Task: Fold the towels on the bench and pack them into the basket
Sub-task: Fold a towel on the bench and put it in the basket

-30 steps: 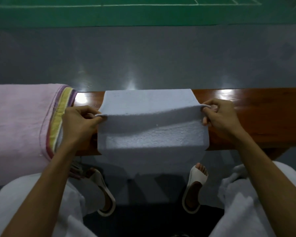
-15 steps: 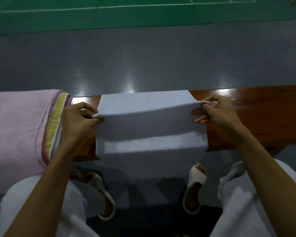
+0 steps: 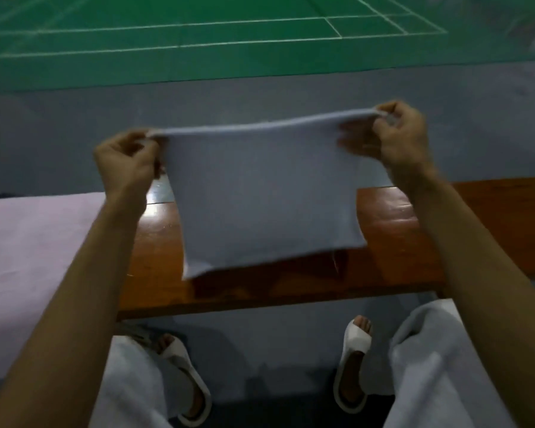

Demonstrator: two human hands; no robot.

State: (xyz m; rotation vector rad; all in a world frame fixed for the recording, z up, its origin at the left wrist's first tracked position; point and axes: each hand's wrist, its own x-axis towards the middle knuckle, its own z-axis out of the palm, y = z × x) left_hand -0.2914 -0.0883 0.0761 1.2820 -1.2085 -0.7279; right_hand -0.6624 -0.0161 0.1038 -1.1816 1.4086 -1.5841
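Lifted off the bench (image 3: 399, 239) since a second ago, the pale blue towel (image 3: 260, 196) no longer lies draped over the wood; it now hangs in the air between two raised hands, and the view has tipped up to take in more of the court.

Nearest the camera are loose white trousers (image 3: 430, 372) on both knees. Between them, on the floor under the bench, sit a left sandal (image 3: 187, 378) and a right sandal (image 3: 355, 344), both white with the toes showing.

Beyond the feet runs the glossy brown bench. A pink towel (image 3: 34, 248) covers its left end and spills over the near edge. The blue towel's lower hem hangs over the middle of the bench top, with a dark shadow on the wood beneath it — whether the hem touches the wood cannot be told, since the cloth is blurred.

Higher up, the left hand (image 3: 122, 166) pinches the towel's upper left corner, its fingers curled in tight around the cloth. The right hand (image 3: 399, 134) pinches the upper right corner in the same way and sits a little higher, so the top edge is stretched taut and slopes up to the right.

Behind the hands lies grey floor (image 3: 260, 97), then a green court (image 3: 198, 57) marked with white lines.
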